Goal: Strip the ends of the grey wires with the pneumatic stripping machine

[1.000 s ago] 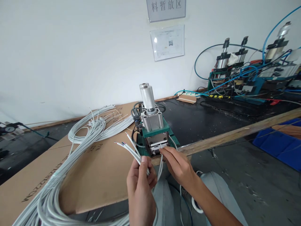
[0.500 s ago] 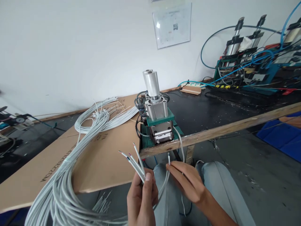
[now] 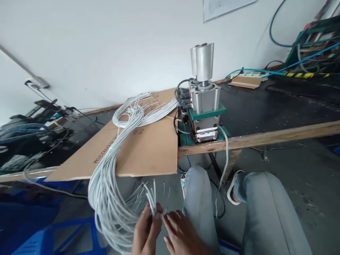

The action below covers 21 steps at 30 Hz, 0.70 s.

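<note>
My left hand (image 3: 147, 228) is closed around a small bunch of white cables (image 3: 152, 199), whose cut ends point up past the thumb. Just right of it is my right hand (image 3: 183, 232), its fingers bent a little and its thumb apart; I see nothing held in it. A few thin wire ends show faintly above its fingertips, too blurred to make out. A large bundle of white cables (image 3: 106, 187) drapes over the cardboard sheet (image 3: 151, 156) and hangs down beside my left hand.
A pneumatic machine with metal cylinders (image 3: 205, 95) stands at the edge of the black table (image 3: 265, 109). One white cable (image 3: 226, 156) hangs off its right side. Another machine (image 3: 318, 46) sits far right, hoses and equipment (image 3: 34, 131) far left. Blue crates (image 3: 71, 235) are below.
The view has swung left and down. Both hands have moved lower and closer together. My right hand has let go of the cable end it was pinching; the left still grips its bunch.
</note>
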### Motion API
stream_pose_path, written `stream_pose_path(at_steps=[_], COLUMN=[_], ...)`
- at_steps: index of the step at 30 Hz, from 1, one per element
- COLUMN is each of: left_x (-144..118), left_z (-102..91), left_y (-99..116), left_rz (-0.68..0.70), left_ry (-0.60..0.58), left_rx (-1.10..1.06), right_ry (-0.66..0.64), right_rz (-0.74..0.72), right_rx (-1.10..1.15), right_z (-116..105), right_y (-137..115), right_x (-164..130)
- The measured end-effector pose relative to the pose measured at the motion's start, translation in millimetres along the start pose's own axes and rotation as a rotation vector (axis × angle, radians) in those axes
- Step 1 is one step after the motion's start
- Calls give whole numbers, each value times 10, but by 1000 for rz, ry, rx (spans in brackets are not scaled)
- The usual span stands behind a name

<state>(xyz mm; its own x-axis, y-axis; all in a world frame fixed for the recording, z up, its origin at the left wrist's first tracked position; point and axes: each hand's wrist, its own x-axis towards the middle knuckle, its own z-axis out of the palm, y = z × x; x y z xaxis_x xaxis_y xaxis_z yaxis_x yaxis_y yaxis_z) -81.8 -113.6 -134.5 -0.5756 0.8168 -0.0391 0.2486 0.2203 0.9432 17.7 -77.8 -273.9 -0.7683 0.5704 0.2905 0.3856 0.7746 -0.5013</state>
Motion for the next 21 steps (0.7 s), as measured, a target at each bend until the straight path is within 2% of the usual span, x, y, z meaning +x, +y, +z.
stream_pose_path(at_steps=[3, 5, 7, 9, 12, 14, 17, 21], left_x=[38, 77, 111, 131, 128, 114, 99, 99], left_z=[55, 109, 147, 169, 190, 202, 217, 229], left_y=[51, 81, 96, 104, 126, 148, 173, 164], left_rz=[41, 64, 80, 81, 49, 41, 44, 49], left_ry=[-100, -149, -205, -267, -274, -257, -331, -384], left_rx=[-21, -52, -90, -117, -132, -137, -140, -138], right_ry=[-64, -67, -53, -19, 87, 174, 210, 296], right_rz=[4, 19, 81, 223, 433, 433, 313, 317], right_rx=[-32, -46, -56, 0, 291, 514, 801, 1037], right_z=[155, 98, -123, -479, -1066, -1353, -1533, -1479], right_y=[-6, 71, 185, 286, 321, 251, 75, -87], right_x=[-21, -43, -69, -91, -90, -50, 63, 199])
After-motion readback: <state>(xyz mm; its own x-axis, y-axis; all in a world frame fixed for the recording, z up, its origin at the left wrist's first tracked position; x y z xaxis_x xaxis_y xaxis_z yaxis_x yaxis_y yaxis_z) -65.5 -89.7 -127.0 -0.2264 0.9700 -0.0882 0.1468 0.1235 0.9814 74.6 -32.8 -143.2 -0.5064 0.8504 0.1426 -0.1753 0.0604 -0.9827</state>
